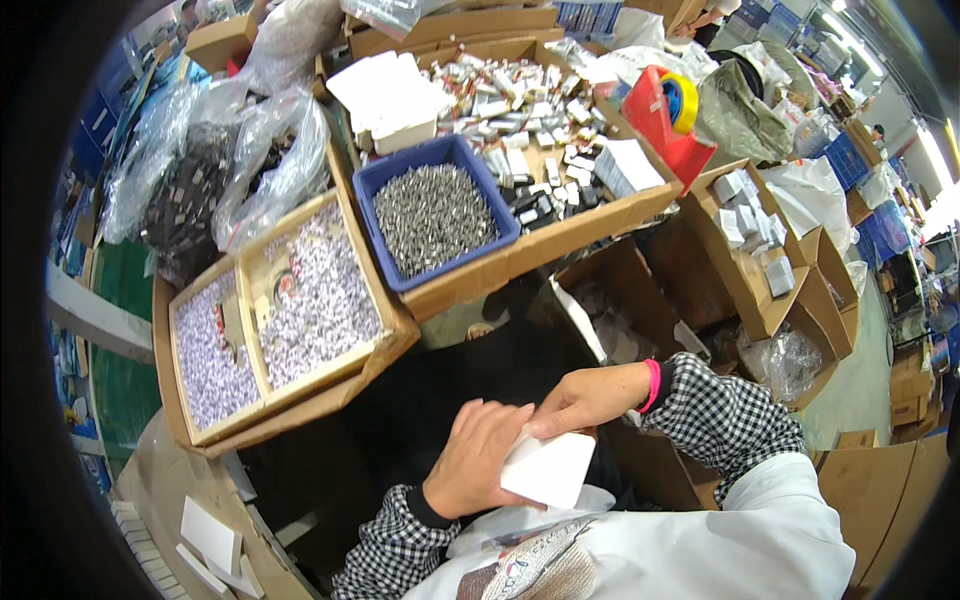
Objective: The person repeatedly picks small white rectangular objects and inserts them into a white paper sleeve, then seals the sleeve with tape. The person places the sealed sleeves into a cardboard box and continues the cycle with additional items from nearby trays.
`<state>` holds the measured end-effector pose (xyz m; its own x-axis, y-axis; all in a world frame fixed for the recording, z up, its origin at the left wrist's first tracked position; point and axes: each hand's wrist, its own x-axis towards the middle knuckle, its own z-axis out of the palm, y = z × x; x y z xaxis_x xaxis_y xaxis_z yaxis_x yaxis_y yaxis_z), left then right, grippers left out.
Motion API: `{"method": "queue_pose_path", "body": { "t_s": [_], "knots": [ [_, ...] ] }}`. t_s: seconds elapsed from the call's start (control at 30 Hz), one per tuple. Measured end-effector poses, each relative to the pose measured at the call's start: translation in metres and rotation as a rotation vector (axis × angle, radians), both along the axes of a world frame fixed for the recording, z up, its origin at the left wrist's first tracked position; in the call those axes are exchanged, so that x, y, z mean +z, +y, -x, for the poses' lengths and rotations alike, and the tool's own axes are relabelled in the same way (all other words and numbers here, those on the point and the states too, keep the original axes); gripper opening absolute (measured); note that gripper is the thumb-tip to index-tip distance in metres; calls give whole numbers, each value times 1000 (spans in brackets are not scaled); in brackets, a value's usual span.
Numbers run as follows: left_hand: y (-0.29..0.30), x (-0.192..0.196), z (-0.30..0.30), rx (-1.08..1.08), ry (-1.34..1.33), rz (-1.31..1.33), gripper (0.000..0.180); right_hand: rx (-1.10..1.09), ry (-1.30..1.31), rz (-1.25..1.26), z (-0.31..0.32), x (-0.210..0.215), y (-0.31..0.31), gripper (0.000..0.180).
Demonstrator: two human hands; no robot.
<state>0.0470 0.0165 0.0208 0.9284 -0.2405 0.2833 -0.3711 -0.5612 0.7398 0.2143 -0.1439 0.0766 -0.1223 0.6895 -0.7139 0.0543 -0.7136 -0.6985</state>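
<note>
Close to my body, over my lap, both hands are on a small white box (548, 470) with a smooth blank face. My left hand (475, 455) wraps its left side, with the fingertips at the top edge. From the right, my right hand (585, 400) presses thumb and fingers against the box's upper edge; some of its fingertips are hidden. Beyond the hands stands a blue bin (405, 282) full of small metal pieces. To its left, a divided wooden tray (262, 372) holds many tiny pale purple-white parts.
A cardboard tray (590, 225) behind the bin carries many small white and metallic parts. On its right edge sits a red tape dispenser (660, 125) with yellow tape. An open carton (765, 300) with small white boxes stands right. Flat white boxes (212, 535) lie lower left.
</note>
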Motion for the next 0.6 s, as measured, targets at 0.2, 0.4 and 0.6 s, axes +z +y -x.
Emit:
{"method": "queue_pose_path", "body": {
  "t_s": [0.2, 0.4, 0.6],
  "knots": [
    [-5, -24, 21, -80, 538, 978, 106, -454, -317, -515, -74, 62, -15, 25],
    [-14, -39, 31, -102, 693, 1180, 101, -308, -1587, -488, -179, 75, -13, 21],
    [-16, -38, 23, 123, 747, 1374, 92, -8, -1567, -386, -218, 69, -14, 22]
  ]
}}
